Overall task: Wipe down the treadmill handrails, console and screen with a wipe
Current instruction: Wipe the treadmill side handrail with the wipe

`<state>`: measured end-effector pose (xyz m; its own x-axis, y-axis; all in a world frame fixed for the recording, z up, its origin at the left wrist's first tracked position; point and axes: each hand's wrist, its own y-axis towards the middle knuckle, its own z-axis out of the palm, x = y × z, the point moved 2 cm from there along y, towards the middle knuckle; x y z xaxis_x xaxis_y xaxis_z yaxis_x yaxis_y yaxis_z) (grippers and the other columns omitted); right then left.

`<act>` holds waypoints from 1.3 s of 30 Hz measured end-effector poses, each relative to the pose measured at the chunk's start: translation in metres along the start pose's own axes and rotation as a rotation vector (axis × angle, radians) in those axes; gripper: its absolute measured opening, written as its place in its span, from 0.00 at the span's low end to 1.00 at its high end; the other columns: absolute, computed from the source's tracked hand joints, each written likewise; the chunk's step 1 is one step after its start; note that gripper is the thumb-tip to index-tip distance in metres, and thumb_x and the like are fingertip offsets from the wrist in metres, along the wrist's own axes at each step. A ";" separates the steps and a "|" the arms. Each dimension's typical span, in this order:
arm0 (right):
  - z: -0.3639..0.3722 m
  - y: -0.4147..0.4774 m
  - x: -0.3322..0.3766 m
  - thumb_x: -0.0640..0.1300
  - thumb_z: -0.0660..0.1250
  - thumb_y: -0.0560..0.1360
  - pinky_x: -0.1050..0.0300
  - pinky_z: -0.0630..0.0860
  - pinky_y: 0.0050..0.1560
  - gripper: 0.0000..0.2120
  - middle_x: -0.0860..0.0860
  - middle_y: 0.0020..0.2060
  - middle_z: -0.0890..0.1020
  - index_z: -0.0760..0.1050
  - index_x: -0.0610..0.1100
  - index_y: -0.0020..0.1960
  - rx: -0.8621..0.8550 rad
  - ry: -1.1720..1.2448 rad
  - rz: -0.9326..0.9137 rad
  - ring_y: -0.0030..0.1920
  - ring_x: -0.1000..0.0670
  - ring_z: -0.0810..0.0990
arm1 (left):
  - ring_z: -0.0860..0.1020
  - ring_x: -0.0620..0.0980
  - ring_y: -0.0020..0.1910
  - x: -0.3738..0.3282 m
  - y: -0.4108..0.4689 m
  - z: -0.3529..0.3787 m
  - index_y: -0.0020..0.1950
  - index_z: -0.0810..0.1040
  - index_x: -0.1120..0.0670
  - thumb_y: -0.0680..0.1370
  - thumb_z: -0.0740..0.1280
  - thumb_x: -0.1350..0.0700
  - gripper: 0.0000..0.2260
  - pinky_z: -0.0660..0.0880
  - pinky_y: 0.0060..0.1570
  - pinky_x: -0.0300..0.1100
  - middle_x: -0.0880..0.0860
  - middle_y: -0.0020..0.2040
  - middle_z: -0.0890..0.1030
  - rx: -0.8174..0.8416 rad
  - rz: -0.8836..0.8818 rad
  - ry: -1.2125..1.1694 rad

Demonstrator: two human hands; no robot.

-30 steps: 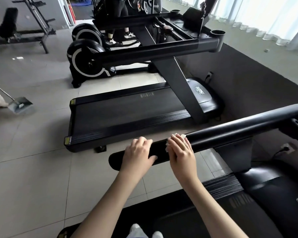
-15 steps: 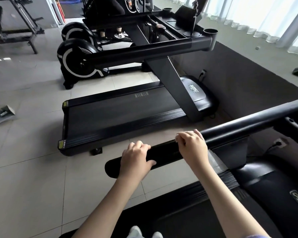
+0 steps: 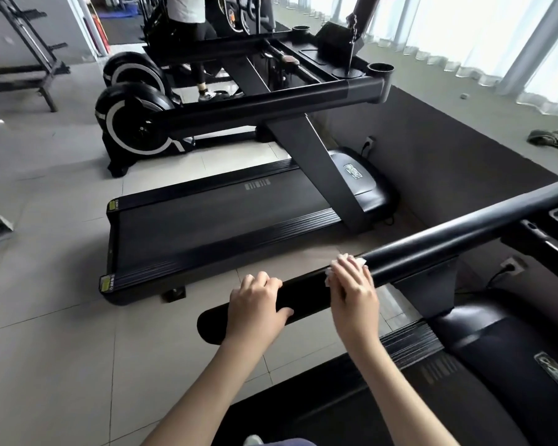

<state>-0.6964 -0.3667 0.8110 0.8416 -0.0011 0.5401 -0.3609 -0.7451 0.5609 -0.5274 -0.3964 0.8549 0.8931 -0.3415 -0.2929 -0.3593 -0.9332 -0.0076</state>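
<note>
Right grip [image 3: 353, 289] closed over mostly hidden wipe [image 3: 360, 262] on handrail [image 3: 432, 246], left grip [image 3: 255, 304] clasping rail end

- Two black treadmills: one across the tiled gap [image 3: 226, 220], one nearest the camera [image 3: 496, 365].
- Two bare hands on the near black padded handrail [image 3: 464, 233]: left hand [image 3: 255, 304], right hand [image 3: 355, 291].
- One white crumpled wipe [image 3: 360, 261].
- Two black exercise bikes with white-ringed flywheels [image 3: 132, 127].
- Two round black cup holders [image 3: 380, 68] on the far console.
</note>
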 end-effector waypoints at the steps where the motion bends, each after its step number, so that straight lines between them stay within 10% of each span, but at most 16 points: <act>1: 0.004 -0.008 0.006 0.41 0.60 0.78 0.51 0.62 0.71 0.14 0.44 0.58 0.81 0.82 0.38 0.55 0.031 0.034 -0.032 0.64 0.46 0.75 | 0.68 0.48 0.62 0.000 0.000 0.000 0.68 0.70 0.47 0.76 0.65 0.43 0.22 0.67 0.57 0.42 0.46 0.61 0.72 -0.001 0.004 0.002; 10: -0.001 -0.011 -0.009 0.40 0.61 0.78 0.51 0.59 0.72 0.14 0.45 0.63 0.78 0.80 0.38 0.59 -0.130 -0.008 0.145 0.68 0.43 0.72 | 0.68 0.49 0.62 0.006 0.000 0.002 0.67 0.70 0.48 0.77 0.64 0.41 0.22 0.66 0.57 0.41 0.47 0.61 0.71 -0.026 0.046 0.007; 14: 0.000 -0.022 0.002 0.42 0.60 0.78 0.46 0.62 0.70 0.15 0.46 0.61 0.79 0.81 0.40 0.58 -0.045 -0.038 -0.094 0.67 0.45 0.72 | 0.68 0.50 0.62 0.006 -0.002 0.004 0.67 0.70 0.49 0.77 0.64 0.41 0.22 0.66 0.58 0.43 0.48 0.61 0.72 -0.042 0.046 0.017; 29: -0.019 0.050 -0.023 0.41 0.60 0.72 0.53 0.69 0.55 0.12 0.51 0.35 0.83 0.80 0.44 0.35 0.039 -0.218 -0.091 0.41 0.46 0.82 | 0.68 0.49 0.62 0.003 -0.004 0.006 0.69 0.70 0.49 0.77 0.65 0.43 0.22 0.65 0.59 0.42 0.47 0.62 0.71 -0.043 0.002 -0.022; 39: -0.029 0.034 -0.055 0.41 0.61 0.76 0.48 0.70 0.63 0.12 0.48 0.53 0.84 0.82 0.41 0.50 -0.009 -0.116 -0.212 0.57 0.45 0.80 | 0.69 0.50 0.61 -0.005 -0.004 0.003 0.65 0.73 0.51 0.76 0.67 0.47 0.20 0.67 0.59 0.44 0.47 0.60 0.72 -0.012 -0.106 -0.039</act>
<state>-0.7666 -0.3723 0.8186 0.9393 0.0777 0.3341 -0.1742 -0.7309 0.6599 -0.5307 -0.3904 0.8537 0.9144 -0.2367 -0.3284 -0.2604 -0.9651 -0.0294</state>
